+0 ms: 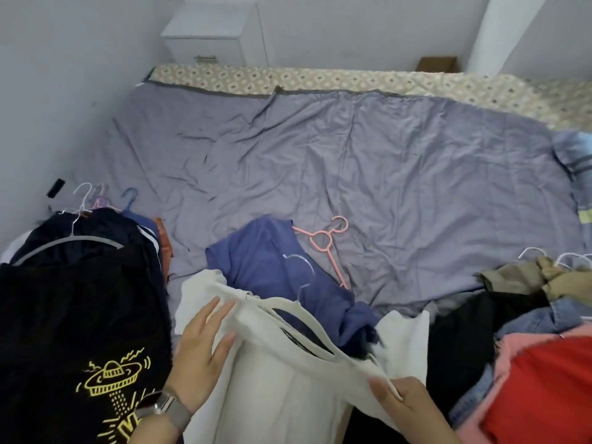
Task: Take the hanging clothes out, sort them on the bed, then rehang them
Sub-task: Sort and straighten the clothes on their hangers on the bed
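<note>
A white shirt lies on the bed's near edge, on a white hanger whose hook points away from me. My left hand rests flat with fingers spread on the shirt's left shoulder. My right hand pinches the shirt's right shoulder. Behind it a blue shirt is crumpled, beside a bare pink hanger. A black shirt with a yellow print tops a dark pile on hangers at the left. At the right lies a heap with red, denim and khaki clothes.
The grey-purple bedsheet stretches to a patterned mattress edge at the far side. A white cabinet stands in the far left corner. A striped pillow sits at the right edge, and a wall runs along the left.
</note>
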{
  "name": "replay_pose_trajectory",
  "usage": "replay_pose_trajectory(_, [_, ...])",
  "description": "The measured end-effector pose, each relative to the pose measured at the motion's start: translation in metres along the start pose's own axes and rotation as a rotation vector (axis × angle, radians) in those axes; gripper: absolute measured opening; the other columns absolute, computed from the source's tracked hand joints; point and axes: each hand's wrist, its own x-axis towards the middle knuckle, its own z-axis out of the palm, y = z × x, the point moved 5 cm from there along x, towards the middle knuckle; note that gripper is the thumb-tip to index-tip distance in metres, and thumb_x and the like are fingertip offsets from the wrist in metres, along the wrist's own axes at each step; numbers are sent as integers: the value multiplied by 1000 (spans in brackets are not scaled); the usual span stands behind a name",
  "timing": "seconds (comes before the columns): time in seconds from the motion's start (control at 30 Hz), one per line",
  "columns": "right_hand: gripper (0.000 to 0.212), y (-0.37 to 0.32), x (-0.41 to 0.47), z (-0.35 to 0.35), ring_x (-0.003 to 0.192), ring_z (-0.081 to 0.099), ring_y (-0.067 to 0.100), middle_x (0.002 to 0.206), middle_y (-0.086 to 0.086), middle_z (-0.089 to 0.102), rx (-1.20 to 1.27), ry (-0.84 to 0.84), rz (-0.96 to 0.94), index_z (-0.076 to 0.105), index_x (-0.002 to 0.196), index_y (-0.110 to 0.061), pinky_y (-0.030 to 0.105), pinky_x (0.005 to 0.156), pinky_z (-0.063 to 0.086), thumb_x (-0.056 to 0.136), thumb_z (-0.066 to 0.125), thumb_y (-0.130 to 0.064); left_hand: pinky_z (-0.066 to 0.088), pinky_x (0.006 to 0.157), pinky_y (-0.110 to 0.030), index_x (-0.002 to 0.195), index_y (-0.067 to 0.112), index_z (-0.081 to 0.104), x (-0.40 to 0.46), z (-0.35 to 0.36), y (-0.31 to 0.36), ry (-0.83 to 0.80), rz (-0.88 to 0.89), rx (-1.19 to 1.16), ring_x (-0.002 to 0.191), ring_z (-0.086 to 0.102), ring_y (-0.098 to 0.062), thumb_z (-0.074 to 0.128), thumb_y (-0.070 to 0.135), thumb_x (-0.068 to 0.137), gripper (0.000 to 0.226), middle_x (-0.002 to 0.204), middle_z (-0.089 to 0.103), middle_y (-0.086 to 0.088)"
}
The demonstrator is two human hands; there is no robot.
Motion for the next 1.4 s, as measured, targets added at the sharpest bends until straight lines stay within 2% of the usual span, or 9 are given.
replay_pose_trajectory(0.2, [68,-50,-52,-18,39,23,0,38,-12,27,69,-43,-45,33,32,-17,17,44,19,85,60,-50,13,107,-3,134,38,31,-46,-56,7,203,-125,-291,132,16,17,42,57,87,52,148,26,5])
replay_pose_trajectory(0.27, [59,-62,-75,-18,44,21,3,43,-10,25,33,-42,-65,29,37,-20,19,45,16,75,54,-59,13,112,-15,137,36,33,-64,-75,6,224,-151,-256,133,17,11,36,62,82,61,146,25,11])
replay_pose_trajectory(0.33, [54,-75,-104,-13,45,23,4,46,-8,28,26,-38,-90,31,42,-22,17,44,17,67,52,-65,19,114,-31,133,32,44,-81,-91,5,162,-112,-132,135,27,-4,31,61,82,60,143,35,11])
replay_pose_trajectory(0.5, [54,-98,-192,8,37,35,0,46,2,30,-76,24,-165,38,44,-14,11,45,29,82,62,-43,33,77,-25,77,17,60,-136,-129,19,-13,-23,-116,77,51,-8,47,16,96,23,82,54,-5])
replay_pose_trajectory(0.67, [60,-79,-279,57,38,32,-7,38,-9,39,5,78,-104,41,35,-19,12,47,29,83,65,-44,37,69,-17,76,25,58,-234,-168,8,-163,71,-239,72,49,-3,52,50,86,27,79,53,6])
replay_pose_trajectory(0.8, [63,-74,-338,97,38,28,0,38,-12,32,48,192,-81,37,32,-19,14,45,19,86,69,-28,41,72,-18,84,32,64,-297,-194,4,-163,119,-167,81,58,-4,63,45,83,14,84,64,14])
replay_pose_trajectory(0.93, [61,-75,-395,115,46,24,5,49,-9,27,116,403,-132,32,45,-21,20,46,16,59,74,-64,43,78,-30,87,45,62,-338,-221,17,-11,159,-105,81,57,-2,42,64,68,34,77,65,17])
replay_pose_trajectory(1.23, [54,-33,-547,76,58,41,5,66,8,56,102,945,-155,65,71,-14,21,52,32,62,61,-67,42,81,-39,60,47,56,-410,-217,137,77,342,-115,72,55,-12,42,61,69,22,63,56,18])
replay_pose_trajectory(1.4, [29,15,-629,37,61,48,8,70,6,61,118,1087,-97,65,71,-16,16,58,36,78,73,-42,42,84,-43,68,42,62,-434,-167,224,32,493,-55,78,55,-16,36,66,71,35,67,64,12])
